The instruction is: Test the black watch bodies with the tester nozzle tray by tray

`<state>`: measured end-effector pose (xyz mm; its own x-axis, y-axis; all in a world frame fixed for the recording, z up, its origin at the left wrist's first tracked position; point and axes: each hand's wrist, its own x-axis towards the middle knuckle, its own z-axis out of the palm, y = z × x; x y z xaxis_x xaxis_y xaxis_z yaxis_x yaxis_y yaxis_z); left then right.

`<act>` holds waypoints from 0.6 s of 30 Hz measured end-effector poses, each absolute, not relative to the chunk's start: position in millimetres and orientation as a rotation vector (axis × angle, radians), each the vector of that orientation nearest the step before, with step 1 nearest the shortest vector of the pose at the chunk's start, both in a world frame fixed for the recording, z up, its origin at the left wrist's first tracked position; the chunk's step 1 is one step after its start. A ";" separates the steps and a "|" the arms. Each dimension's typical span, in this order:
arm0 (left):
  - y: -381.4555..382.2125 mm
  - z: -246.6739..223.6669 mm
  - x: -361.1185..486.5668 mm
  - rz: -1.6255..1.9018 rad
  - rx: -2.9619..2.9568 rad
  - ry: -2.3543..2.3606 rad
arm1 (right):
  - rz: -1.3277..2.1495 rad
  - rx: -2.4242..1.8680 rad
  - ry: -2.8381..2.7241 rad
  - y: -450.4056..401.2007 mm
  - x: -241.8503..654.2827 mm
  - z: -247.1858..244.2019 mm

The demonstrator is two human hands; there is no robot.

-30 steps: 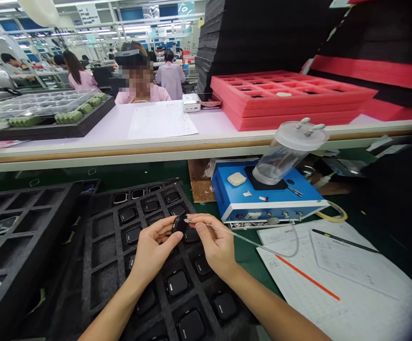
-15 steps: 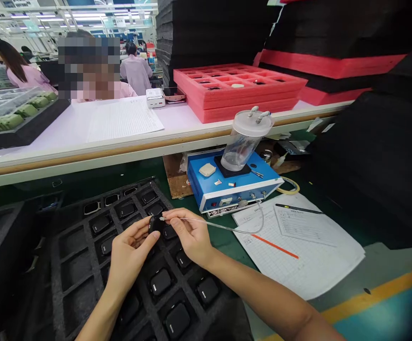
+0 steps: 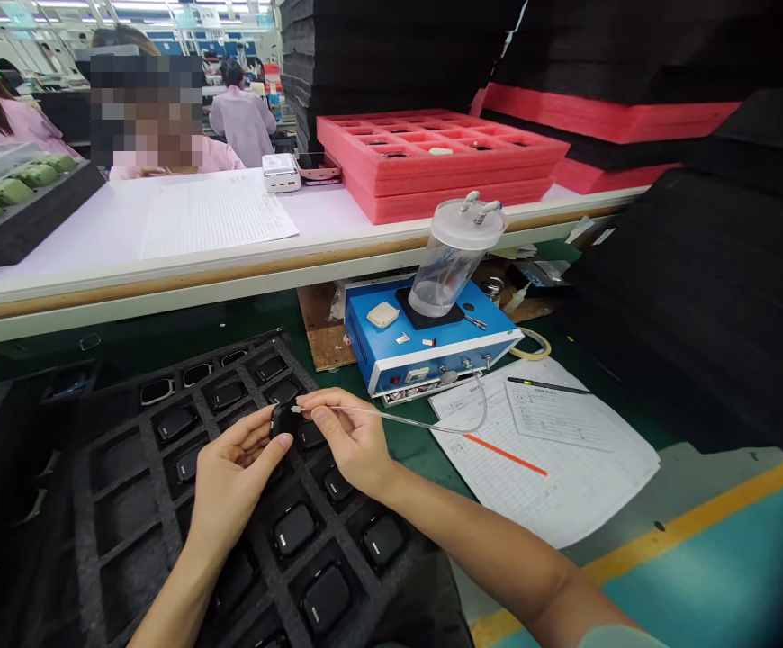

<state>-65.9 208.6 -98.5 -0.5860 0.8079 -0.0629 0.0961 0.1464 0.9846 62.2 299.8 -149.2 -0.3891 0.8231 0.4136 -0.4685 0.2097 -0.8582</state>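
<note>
My left hand (image 3: 233,477) pinches a small black rounded device (image 3: 284,421), which looks like a watch body. My right hand (image 3: 351,441) grips a slim clear pen-like tube (image 3: 391,417), its tip touching or almost touching the device. A thin clear hose (image 3: 455,427) curves from that tube to a blue bench unit (image 3: 432,346). Beneath both hands lies a black foam tray (image 3: 121,459) with square pockets, holding several similar black devices such as one (image 3: 293,529) close to my left hand.
A white shelf edge (image 3: 162,283) crosses the view above the tray. Printed sheets with an orange strip (image 3: 505,454) lie to the right. A red foam tray (image 3: 432,153) sits on the shelf, and a person (image 3: 243,126) works beyond it. Black foam stacks (image 3: 695,297) rise at right.
The whole scene has shifted left and up in the view as my head moved. Both hands keep the same hold on the device and the tube.
</note>
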 end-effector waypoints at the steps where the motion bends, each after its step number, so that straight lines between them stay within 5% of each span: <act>1: 209.0 -98.2 -65.8 1.487 0.858 1.815 | 1.453 -0.374 -1.357 299.9 62.1 -149.3; 18: 212.0 -97.6 -66.7 1.485 0.802 1.880 | 1.420 -0.392 -1.386 301.8 61.2 -143.9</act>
<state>-66.7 212.0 -97.6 -0.6336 0.7683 -0.0908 0.0894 0.1893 0.9778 61.2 301.8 -143.9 -0.3825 0.8225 0.4209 -0.4410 0.2378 -0.8654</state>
